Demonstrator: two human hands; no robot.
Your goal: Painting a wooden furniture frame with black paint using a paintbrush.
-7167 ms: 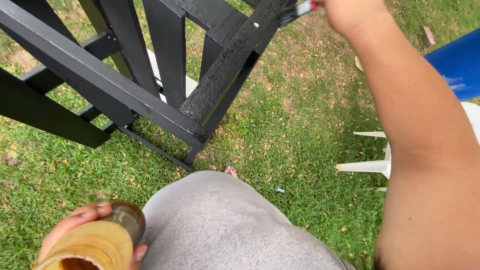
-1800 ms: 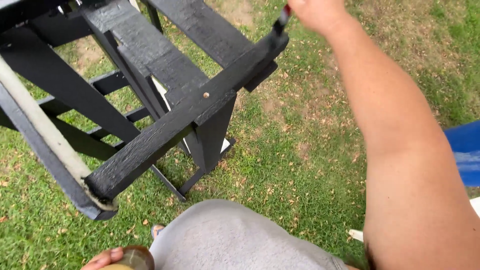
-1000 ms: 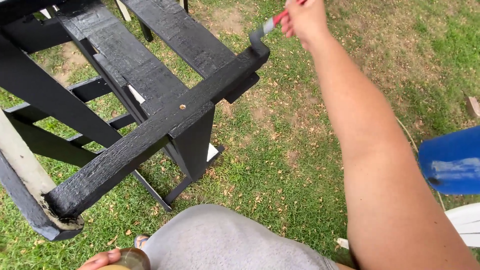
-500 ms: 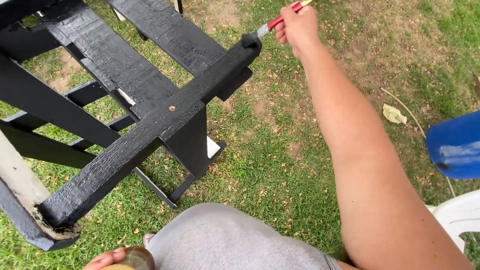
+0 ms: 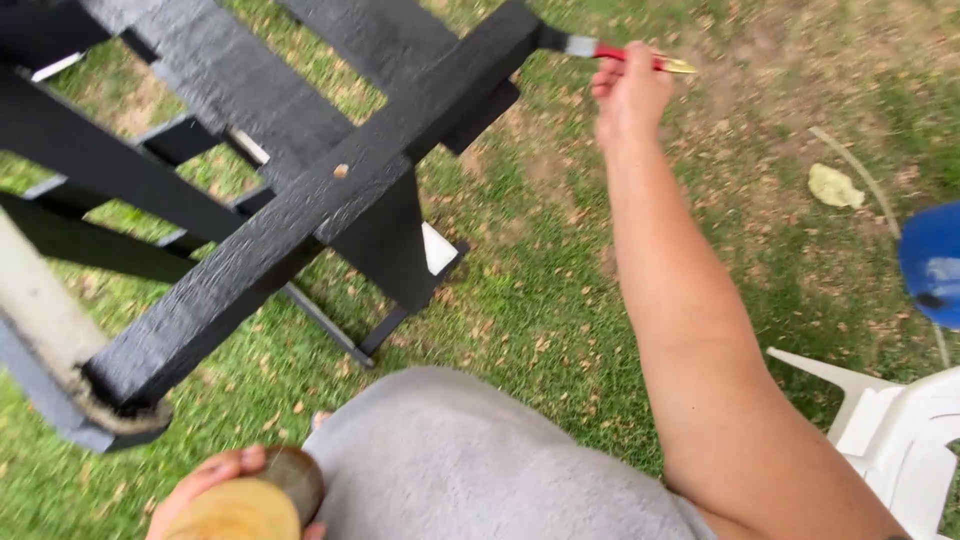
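Head view: the right hand is clamped on a red-handled paintbrush, its bristles touching the end of a black wooden frame over grass. The left hand grips a round tan container at the bottom edge.

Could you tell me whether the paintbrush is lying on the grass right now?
No, the right hand holds the paintbrush up, its bristles against the end of the black wooden frame.

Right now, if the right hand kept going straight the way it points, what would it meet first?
Probably the black beam: the right hand holds a brush whose bristles already meet the beam's end. Depth is unclear.
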